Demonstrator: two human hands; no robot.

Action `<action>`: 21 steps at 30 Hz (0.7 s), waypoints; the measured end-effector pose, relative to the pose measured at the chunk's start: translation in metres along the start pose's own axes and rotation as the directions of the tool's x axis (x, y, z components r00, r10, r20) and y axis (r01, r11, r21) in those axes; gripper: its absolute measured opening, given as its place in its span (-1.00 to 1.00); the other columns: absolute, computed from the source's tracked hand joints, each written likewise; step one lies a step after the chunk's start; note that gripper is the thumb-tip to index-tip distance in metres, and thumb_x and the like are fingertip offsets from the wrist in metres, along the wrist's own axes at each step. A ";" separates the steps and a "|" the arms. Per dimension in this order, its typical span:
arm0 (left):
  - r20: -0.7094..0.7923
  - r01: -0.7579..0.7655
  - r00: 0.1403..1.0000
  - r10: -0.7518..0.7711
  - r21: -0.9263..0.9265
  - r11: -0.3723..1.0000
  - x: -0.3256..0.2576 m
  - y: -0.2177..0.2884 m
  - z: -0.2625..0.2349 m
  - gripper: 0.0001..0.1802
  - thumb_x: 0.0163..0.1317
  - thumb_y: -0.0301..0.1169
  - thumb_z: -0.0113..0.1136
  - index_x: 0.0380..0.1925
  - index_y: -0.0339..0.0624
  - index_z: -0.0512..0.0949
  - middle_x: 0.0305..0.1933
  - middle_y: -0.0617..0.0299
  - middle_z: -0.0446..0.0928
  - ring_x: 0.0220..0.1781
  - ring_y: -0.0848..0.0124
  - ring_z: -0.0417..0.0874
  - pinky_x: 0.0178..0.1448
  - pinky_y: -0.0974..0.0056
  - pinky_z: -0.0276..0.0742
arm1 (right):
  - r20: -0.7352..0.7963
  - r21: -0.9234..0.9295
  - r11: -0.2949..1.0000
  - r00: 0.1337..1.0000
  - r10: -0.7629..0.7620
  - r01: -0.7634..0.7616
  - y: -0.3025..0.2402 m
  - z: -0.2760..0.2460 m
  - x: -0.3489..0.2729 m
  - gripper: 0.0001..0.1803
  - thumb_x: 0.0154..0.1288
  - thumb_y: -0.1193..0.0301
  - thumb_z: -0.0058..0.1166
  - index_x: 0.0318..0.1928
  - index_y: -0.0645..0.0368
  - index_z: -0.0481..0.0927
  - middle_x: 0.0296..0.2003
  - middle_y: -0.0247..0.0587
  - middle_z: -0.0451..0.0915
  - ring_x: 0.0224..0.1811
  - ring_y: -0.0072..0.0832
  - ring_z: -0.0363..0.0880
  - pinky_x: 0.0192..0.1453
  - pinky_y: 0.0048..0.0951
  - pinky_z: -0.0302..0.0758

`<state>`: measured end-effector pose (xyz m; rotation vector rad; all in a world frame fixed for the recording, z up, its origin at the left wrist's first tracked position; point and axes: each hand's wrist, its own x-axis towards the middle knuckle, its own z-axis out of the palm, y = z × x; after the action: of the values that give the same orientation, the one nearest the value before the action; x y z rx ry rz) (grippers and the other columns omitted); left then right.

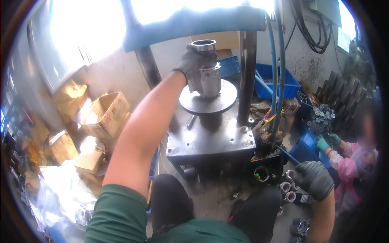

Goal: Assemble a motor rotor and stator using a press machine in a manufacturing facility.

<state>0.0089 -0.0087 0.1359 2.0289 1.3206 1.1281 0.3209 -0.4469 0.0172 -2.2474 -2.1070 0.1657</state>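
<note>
A silver-grey cast metal housing stands upright on the round steel plate of a press. On top of it sits a shiny machined metal ring, open at its upper end. My left hand, in a dark grey glove, is closed around the left side of the housing just below the ring; its fingertips are partly hidden. Low on the right, my gloved right hand has its fingers curled in. A metal ring shows right at those fingertips, but whatever they enclose is hidden.
Steel columns and a blue crossbeam frame the plate. Blue hoses hang at the right. Several metal rings lie beside my right knee. A co-worker in pink with green gloves works by blue bins. Cardboard boxes crowd the left.
</note>
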 end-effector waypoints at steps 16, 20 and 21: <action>-0.136 0.039 0.990 -0.044 -0.043 0.998 0.002 0.002 0.008 -0.11 0.03 0.00 0.61 0.22 -0.37 0.49 0.11 -0.02 0.72 0.17 0.22 0.77 0.29 0.20 0.69 | -0.162 0.114 0.991 0.985 -0.057 0.076 -0.001 0.006 -0.010 -0.68 0.17 0.26 0.31 -0.17 0.24 0.80 -0.32 0.03 0.74 -0.26 -0.03 0.75 -0.08 -0.09 0.64; -0.034 -0.051 0.998 0.048 -0.101 0.994 0.006 -0.011 0.014 -0.42 0.10 0.00 0.56 -0.06 -0.24 0.73 -0.10 0.09 0.79 -0.02 0.31 0.83 0.13 0.23 0.73 | -0.103 0.113 0.992 0.994 -0.040 0.052 -0.003 0.012 -0.017 -0.70 0.18 0.25 0.28 -0.22 0.23 0.79 -0.37 0.03 0.73 -0.31 -0.02 0.74 -0.15 -0.06 0.63; -0.053 -0.088 0.996 0.079 -0.201 0.976 0.003 -0.012 0.016 -0.55 0.18 -0.03 0.51 -0.17 -0.17 0.78 -0.19 0.16 0.80 -0.07 0.37 0.84 0.04 0.26 0.74 | -0.033 0.089 0.996 0.999 -0.025 0.027 -0.005 0.013 -0.017 -0.71 0.19 0.22 0.27 -0.25 0.19 0.78 -0.37 0.03 0.72 -0.31 -0.03 0.74 -0.15 -0.04 0.63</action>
<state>0.0169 -0.0002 0.1190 1.9341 1.0997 1.2966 0.3129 -0.4639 0.0053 -2.1570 -2.0683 0.2166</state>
